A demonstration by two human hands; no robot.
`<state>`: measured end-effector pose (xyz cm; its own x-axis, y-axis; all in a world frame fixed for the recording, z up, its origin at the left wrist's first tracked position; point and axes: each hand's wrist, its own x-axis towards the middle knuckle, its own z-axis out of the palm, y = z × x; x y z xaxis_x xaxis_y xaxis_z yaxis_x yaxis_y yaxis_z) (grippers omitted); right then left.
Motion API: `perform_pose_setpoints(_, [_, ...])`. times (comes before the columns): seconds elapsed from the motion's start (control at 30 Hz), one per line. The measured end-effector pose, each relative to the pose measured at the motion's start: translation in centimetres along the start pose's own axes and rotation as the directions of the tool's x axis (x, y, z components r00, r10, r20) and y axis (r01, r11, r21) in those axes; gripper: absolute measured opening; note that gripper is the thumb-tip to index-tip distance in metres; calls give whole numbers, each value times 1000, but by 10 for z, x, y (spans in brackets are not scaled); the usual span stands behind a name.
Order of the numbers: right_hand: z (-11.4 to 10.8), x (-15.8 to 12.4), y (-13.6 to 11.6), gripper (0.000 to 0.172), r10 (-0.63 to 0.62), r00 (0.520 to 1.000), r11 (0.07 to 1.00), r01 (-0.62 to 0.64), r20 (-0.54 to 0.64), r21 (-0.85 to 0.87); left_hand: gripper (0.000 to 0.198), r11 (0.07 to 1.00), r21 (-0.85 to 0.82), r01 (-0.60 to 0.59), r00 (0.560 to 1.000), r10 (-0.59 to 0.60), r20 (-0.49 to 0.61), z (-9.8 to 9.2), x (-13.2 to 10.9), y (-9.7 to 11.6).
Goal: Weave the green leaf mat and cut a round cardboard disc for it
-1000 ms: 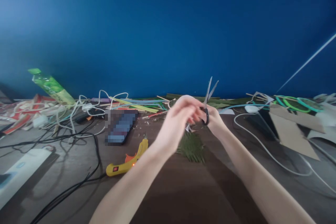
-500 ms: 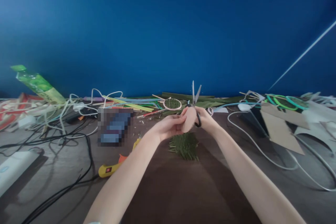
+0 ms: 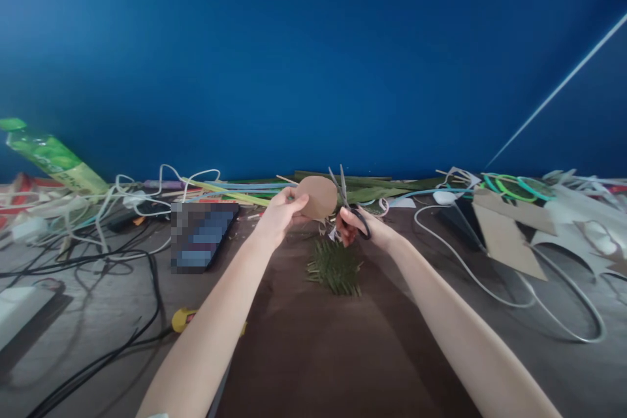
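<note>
Between the thumb and fingers of my left hand (image 3: 280,214) is a round brown cardboard disc (image 3: 318,197), its flat face turned toward me. My right hand (image 3: 368,227) is closed on the black handles of a pair of scissors (image 3: 343,188). The blades point up and stand a little apart, just to the right of the disc. Below both hands, a woven mat of green strips (image 3: 335,268) with loose ends lies on the dark table.
A phone (image 3: 208,238) and a yellow-handled tool (image 3: 183,320) lie at left, beside black cables (image 3: 157,274). A green bottle (image 3: 53,157) leans at far left. Cut cardboard (image 3: 502,235) and a white cable (image 3: 470,281) lie at right. Green strips (image 3: 392,189) line the blue wall.
The disc has moved left and turned from nearly edge-on to face me. My right hand and the scissors have come away from it slightly, with the blades less widely spread.
</note>
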<state>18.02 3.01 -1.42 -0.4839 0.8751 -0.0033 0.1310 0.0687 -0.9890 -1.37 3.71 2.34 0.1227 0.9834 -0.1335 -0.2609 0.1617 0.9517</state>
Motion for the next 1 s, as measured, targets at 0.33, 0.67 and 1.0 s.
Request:
perform_pose_setpoints(0.33, [2,0,-4,62,18,1000,999,-17,7,-28,30,999,13,49,998,-49,46,-2,1,1])
perform_pose_setpoints(0.67, [2,2,-4,63,-22,999,992,16,-48,-122,30,999,39,38,999,-40,29,-1,0,3])
perform_pose_setpoints(1.0, [2,0,-8,63,-32,993,956,-2,-112,-293,29,999,40,30,999,-31,18,0,0,4])
